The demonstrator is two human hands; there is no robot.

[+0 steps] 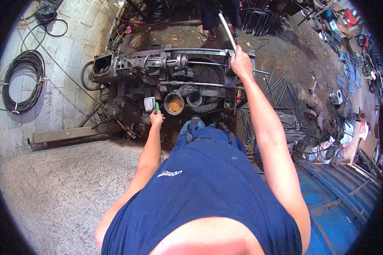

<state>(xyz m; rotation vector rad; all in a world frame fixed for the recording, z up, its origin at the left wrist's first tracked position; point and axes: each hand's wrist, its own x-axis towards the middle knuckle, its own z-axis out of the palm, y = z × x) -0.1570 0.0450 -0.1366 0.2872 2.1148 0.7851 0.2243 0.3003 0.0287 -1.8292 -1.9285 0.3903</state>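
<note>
A greasy metal machine [157, 63] with round rods and a threaded collar stands in front of me. My right hand [241, 63] is closed round the lower end of a long pale metal lever [228, 33] at the machine's right end. The lever leans up and to the left. Left of a round tin [174, 104] with orange-brown stuff in it, my left hand [156, 119] grips a small green piece [157, 107]. A pale grey, box-like part [149, 103] sits against that piece; its kind is unclear. Beside the tin is a dark round cup [194, 98].
A coil of black cable [24, 80] lies on the paved floor at left. Metal rods [281, 87] are scattered right of the machine. Another person's sandalled foot [206, 32] is beyond it. A beam [76, 134] lies near my left arm; blue metal sheeting [327, 199] is at lower right.
</note>
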